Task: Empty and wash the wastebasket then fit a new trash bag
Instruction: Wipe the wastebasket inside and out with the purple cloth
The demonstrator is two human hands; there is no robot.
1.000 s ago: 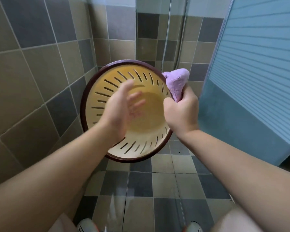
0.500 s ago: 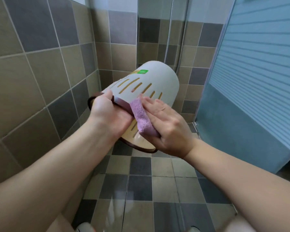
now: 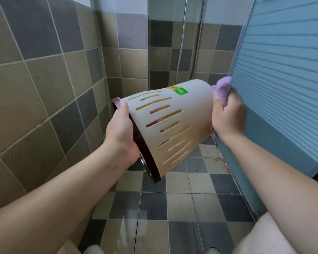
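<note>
Wastebasket [image 3: 174, 125]: cream plastic, slotted sides, dark brown rim [image 3: 136, 136], green sticker [image 3: 180, 91] near its base. Held in the air on its side above the checked tile floor [image 3: 180, 204], mouth toward the tiled wall [image 3: 35, 88], base toward the blue sliding door [image 3: 283, 70].

Left hand [image 3: 120, 138]: at the wastebasket's rim, fingers wrapped round the brown band, thumb lying on the cream wall.

Right hand [image 3: 228, 118]: at the wastebasket's base, clenched round a purple cloth [image 3: 222, 88], which is pressed against the base edge.

Shower hose [image 3: 182, 43]: hangs on the far wall behind the wastebasket.
</note>
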